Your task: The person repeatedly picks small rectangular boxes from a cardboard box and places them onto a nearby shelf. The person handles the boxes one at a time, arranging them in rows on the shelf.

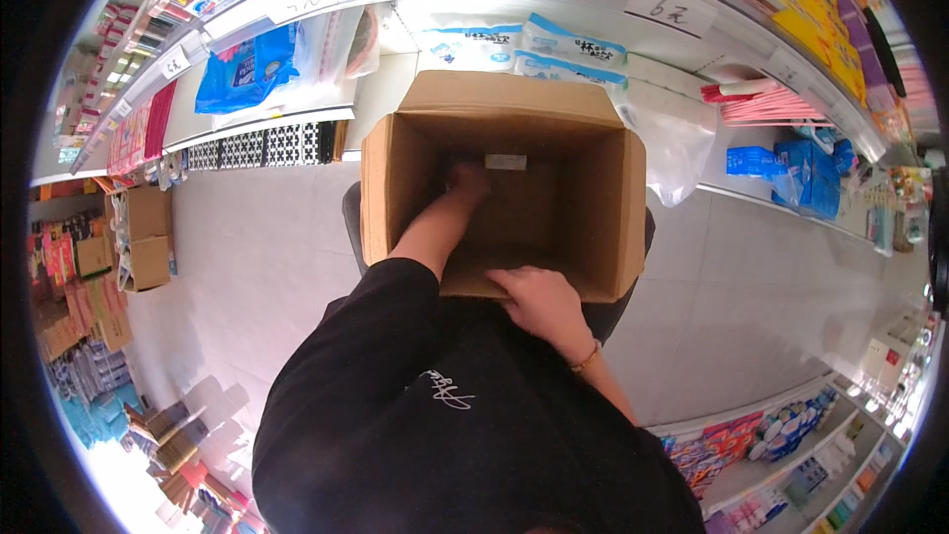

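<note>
An open cardboard box stands in front of me, with its flaps folded outward. My left hand reaches deep into it, near the left inner wall. Shadow and blur hide those fingers, and I cannot make out anything in them. A small white label shows inside the box, just right of that hand. My right hand grips the near rim, thumb over the edge and the other fingers mostly hidden behind the cardboard.
Beneath the box a dark rounded support shows at its sides. Beyond it, a white shelf holds blue-and-white packs, a blue pack and pink items. Opened cartons stand at the left. More stocked shelves run along the lower right.
</note>
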The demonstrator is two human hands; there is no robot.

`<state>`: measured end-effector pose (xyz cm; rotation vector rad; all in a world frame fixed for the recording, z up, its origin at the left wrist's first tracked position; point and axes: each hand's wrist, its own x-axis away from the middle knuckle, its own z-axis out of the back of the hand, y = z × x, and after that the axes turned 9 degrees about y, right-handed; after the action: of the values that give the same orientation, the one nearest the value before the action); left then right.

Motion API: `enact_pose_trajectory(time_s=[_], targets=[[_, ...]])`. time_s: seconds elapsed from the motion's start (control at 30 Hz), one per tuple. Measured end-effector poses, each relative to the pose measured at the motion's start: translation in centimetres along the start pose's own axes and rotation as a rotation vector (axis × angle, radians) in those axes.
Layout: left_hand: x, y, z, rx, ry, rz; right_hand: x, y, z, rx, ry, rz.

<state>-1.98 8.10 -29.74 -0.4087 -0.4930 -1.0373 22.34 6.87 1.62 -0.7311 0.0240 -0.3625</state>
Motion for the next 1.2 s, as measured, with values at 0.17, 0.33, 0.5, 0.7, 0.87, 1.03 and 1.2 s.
enact_pose_trajectory(time_s=[0.17,0.33,0.5,0.7,0.87,1.03,1.2], targets=[[3.4,2.5,11.2,-0.201,-0.290,-0.537,-0.2,0.3,0.8,-0.292,0.067,-0.078],[10.9,2.6,20.7,-0.134,-0.240,-0.617,-1.0,1.4,1.1,-0.255,0.535,-0.139],[20.0,-2.1,27.4,0.128,-0.092,-0.714,-0.8,2.0,2.1,-0.301,0.470,-0.228],[26.6,-5.9,26.1,0.582,0.281,-0.780,-0.6,-0.6,3.4,-0.414,0.283,-0.206],[30.3,-4.9,24.8,0.681,0.473,-0.687,-0.2,-2.5,4.2,-0.535,0.317,-0.292],[31.6,-3.9,23.0,0.996,0.757,-0.622,0.6,-0.8,4.2,-0.649,0.445,-0.038],[32.1,-4.7,22.5,1.286,0.463,-0.534,1.2,-1.1,4.8,-0.951,0.392,0.083]])
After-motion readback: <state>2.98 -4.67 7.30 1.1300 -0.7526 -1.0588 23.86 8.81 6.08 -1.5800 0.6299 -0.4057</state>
